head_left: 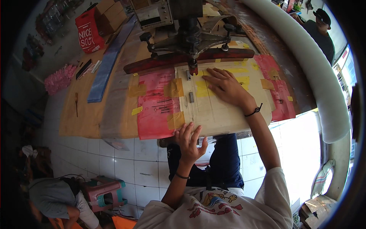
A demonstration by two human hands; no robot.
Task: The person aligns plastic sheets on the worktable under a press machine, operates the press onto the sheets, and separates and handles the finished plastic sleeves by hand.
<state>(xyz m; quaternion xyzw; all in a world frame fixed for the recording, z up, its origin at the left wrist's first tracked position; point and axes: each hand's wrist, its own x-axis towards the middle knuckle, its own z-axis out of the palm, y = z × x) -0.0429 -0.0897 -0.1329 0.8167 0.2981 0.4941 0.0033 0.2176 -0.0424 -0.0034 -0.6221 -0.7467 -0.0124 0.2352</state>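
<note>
Head view: right hand (225, 87) flat on a pale sheet (217, 110), fingers (211, 78) spread wide and pressing, holding nothing. Left hand (189, 140) at the near edge of the sheet, fingers loosely spread and curled over the rim, gripping only the edge. Sheet lying on the surface (87, 114) directly under the red press bar (190, 59) of a dark machine (190, 34), between a pink pad (156, 103) and another pink strip (280, 95), yellow tape patches (173, 88) around. Judged from this: sheet placed and being lined up beneath the bar, bar not yet down on it, so pressing seemingly left to do. Containers: red bag (88, 34) and cardboard boxes (112, 13) at the far left corner, contents not visible. Pink stool (106, 192) on the tiled floor; another person (322, 32) standing far right.
</note>
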